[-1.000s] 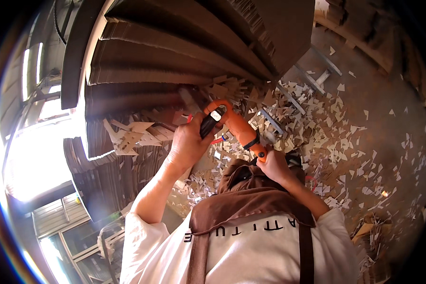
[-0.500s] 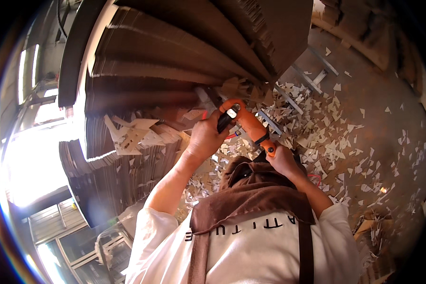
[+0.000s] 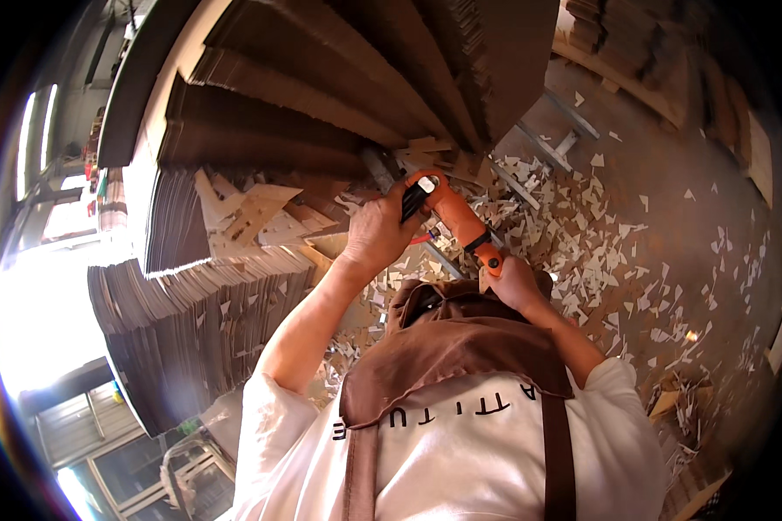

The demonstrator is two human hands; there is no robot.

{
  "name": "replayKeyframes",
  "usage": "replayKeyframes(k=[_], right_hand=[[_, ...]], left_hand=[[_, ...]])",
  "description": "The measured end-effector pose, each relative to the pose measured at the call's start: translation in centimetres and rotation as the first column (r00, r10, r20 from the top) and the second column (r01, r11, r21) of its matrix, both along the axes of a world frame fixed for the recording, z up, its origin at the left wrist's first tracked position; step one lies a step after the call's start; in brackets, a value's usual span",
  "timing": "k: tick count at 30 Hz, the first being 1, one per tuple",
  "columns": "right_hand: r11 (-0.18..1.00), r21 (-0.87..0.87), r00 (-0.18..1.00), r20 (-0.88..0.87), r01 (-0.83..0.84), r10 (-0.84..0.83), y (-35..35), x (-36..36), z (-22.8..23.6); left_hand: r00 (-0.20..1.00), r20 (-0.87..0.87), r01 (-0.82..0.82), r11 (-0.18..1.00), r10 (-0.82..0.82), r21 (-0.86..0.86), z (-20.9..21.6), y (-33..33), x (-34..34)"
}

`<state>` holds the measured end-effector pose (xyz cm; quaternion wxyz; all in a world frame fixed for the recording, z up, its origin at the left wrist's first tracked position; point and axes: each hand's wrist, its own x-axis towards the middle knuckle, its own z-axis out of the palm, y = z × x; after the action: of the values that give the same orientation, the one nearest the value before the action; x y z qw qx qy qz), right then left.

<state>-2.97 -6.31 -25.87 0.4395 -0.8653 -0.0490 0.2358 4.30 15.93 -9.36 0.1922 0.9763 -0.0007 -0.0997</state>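
Observation:
An orange handheld power tool [image 3: 457, 215] is held by both my hands in front of my brown apron. My left hand [image 3: 377, 231] wraps round its black side handle [image 3: 415, 200]. Around the tool's rear end, my right hand [image 3: 514, 283] is closed. The tool's far end, with a greyish metal part [image 3: 379, 168], lies against the lower edge of a large stack of brown cardboard sheets [image 3: 287, 78]. Exactly where it touches is hard to see. Loose cardboard offcuts [image 3: 250, 213] lie just left of my left hand.
Another cardboard stack [image 3: 204, 326] stands at the left. Scraps [image 3: 608, 269] litter the floor on the right, around metal rails [image 3: 514, 182]. Further cardboard piles rest on a wooden pallet [image 3: 621, 78] at the far right. A bright opening lies at the left edge.
The whole view has shifted slightly, with the left stack sitting further left. Both hands keep their grip on the tool, which has moved only a little.

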Motion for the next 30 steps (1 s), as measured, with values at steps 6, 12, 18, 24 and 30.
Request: replayKeyframes(k=[6,12,18,24,30], right_hand=[[0.999,0.044,0.987,-0.162,-0.011,0.018,0.8,-0.6,-1.3],[0.998,0.058,0.991,-0.134,0.005,0.002,1.2,-1.1,-4.2],[1.000,0.022,0.978,-0.208,-0.006,0.010,1.0,-0.3,-5.7],[0.997,-0.060,0.979,-0.202,-0.039,0.026,0.5,0.1,-8.9],[0.997,-0.076,0.991,-0.133,-0.002,-0.008,-0.2,1.1,-6.3]], left_hand=[[0.989,-0.134,-0.053,0.998,0.056,0.024,-2.9,0.9,0.9],[0.987,-0.150,-0.051,0.999,0.052,0.009,-5.6,1.5,1.3],[0.987,-0.152,-0.063,0.997,0.055,-0.054,-9.0,2.2,1.2],[0.989,-0.144,-0.032,0.999,0.026,-0.040,-10.8,1.4,1.8],[0.981,-0.192,-0.026,0.998,0.013,-0.065,-8.9,1.2,2.8]])
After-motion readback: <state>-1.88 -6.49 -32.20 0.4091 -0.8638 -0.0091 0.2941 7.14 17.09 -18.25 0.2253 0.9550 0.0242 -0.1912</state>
